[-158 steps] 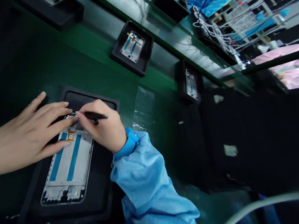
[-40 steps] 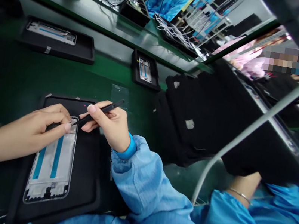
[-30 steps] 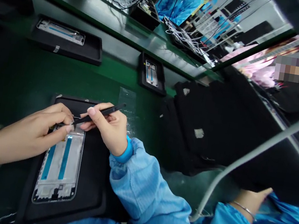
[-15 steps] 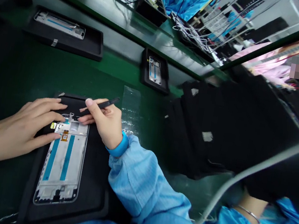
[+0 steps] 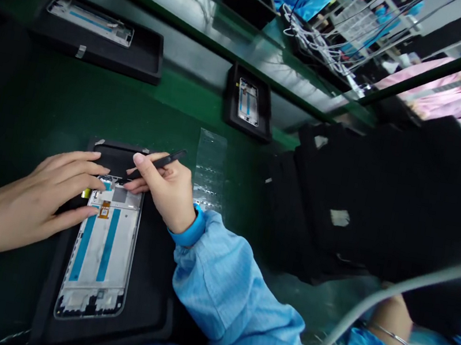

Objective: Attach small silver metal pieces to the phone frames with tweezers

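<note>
A silver phone mid-frame [image 5: 99, 245] with two blue strips and an orange flex piece [image 5: 105, 210] lies in a black foam tray [image 5: 149, 299]. My left hand [image 5: 50, 188] rests at its upper left edge, fingers stretched and spread, tips on or just above the frame. My right hand [image 5: 170, 192] is closed round a slim black tweezers-like tool [image 5: 166, 159], slanted over the frame's top end. Its working tip is hard to make out against the dark foam. A small metal piece sits at the top edge between my hands.
Behind lie a long black tray [image 5: 143, 62] and a smaller one [image 5: 229, 108], each with a phone frame. A clear plastic strip [image 5: 210, 163] lies right of my hand. Stacked black foam trays [image 5: 383, 202] and a grey tube [image 5: 406, 276] stand right, near another person's wrist [image 5: 393, 321].
The view has shifted slightly, so most of the scene sits a little further right. Both hands keep nearly the same pose at the frame's top, the tool still in my right hand.
</note>
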Tool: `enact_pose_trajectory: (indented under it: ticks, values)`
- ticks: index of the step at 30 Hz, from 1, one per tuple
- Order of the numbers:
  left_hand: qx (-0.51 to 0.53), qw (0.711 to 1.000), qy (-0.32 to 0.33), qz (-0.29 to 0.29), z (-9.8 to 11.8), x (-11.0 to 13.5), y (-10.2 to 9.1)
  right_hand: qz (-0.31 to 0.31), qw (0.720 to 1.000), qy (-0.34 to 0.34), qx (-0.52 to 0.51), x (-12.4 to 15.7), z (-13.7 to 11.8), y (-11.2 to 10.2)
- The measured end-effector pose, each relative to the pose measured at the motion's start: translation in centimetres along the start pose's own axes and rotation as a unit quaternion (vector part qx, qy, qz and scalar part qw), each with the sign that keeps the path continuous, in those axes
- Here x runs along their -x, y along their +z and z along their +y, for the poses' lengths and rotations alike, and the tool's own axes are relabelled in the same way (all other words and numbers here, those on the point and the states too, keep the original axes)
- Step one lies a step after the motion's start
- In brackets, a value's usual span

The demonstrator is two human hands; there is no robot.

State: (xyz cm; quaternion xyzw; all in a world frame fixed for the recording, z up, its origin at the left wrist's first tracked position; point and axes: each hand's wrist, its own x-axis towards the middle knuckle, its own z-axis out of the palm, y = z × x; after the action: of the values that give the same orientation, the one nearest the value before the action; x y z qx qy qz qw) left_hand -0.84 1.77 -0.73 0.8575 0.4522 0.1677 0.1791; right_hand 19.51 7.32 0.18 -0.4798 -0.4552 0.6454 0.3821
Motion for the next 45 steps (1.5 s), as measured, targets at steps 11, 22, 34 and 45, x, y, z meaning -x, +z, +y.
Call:
enact_pose_trajectory:
  ticks: [11, 22, 34, 45]
  values:
    - [0.003, 1.0, 0.003, 0.004, 0.1, 0.1, -0.2, 0.002, 1.0, -0.007, 0.004, 0.0, -0.1, 0.1]
    - [-0.05, 0.998, 0.047, 0.007, 0.0, -0.1, 0.0, 0.0, 1.0, -0.011, 0.005, 0.0, 0.0, 0.1]
    - [-0.145, 0.989, 0.037, 0.013, 1.5, 0.1, 0.1, 0.051, 0.994, -0.091, 0.021, 0.3, 0.1, 0.0]
    - [-0.135, 0.99, 0.04, 0.028, 0.9, 0.4, 0.9, -0.002, 0.97, -0.203, 0.137, -0.1, 0.9, -0.3]
